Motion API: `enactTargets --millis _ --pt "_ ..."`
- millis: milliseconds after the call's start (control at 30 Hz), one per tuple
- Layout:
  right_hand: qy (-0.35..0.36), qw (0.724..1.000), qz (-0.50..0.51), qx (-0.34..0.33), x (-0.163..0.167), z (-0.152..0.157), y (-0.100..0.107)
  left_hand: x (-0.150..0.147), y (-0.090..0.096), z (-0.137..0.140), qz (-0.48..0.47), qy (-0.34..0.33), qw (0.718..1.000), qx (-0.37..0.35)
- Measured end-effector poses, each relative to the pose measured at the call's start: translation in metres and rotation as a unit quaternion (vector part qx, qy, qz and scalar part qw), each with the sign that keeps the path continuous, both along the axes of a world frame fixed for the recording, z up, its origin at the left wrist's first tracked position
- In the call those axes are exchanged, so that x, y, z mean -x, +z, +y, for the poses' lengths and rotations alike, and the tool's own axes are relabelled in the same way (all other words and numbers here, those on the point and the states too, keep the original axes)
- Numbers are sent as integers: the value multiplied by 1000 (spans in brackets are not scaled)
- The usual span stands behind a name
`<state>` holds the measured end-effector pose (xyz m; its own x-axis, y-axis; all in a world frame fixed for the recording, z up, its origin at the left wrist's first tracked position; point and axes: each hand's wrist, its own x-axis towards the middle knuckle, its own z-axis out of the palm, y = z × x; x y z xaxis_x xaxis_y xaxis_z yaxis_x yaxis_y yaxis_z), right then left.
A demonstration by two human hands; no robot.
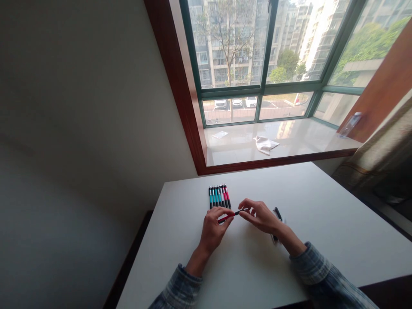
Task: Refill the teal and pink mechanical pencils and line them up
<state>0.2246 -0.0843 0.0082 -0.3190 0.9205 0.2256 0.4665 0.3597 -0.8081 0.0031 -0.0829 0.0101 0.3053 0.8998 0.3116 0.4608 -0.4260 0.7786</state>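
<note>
A red and black pen (pixel 237 212) is held just above the white table (pixel 180 240), lying nearly level between my hands. My left hand (pixel 215 225) pinches its red barrel between thumb and fingers. At the other end, the thumb and fingertips of my right hand (pixel 259 216) close on the black tip; whether a small part sits in them is too fine to see. Just beyond my left hand, several pens (pixel 219 196) lie side by side in a neat row, with teal, pale and red barrels. Black-ended pens (pixel 277 213) lie partly hidden under my right wrist.
A wall (pixel 96 107) borders the table on the left. Behind it, the window sill (pixel 234 150) carries a crumpled cloth (pixel 265 145), a piece of paper (pixel 220 134) and a clear bottle (pixel 350 125). A curtain (pixel 370 150) hangs at the right.
</note>
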Motion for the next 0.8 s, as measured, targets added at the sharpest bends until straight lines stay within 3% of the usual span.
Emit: enactTargets --millis 500,667,800 --pt "5 1000 8 7 1 -1 -1 1 0 0 -22 -9 1000 13" --pt "-21 999 -35 12 1 0 -1 0 1 -1 -12 -14 1000 12" --pt "8 1000 15 11 0 -1 0 1 2 -1 -20 -13 1000 11"
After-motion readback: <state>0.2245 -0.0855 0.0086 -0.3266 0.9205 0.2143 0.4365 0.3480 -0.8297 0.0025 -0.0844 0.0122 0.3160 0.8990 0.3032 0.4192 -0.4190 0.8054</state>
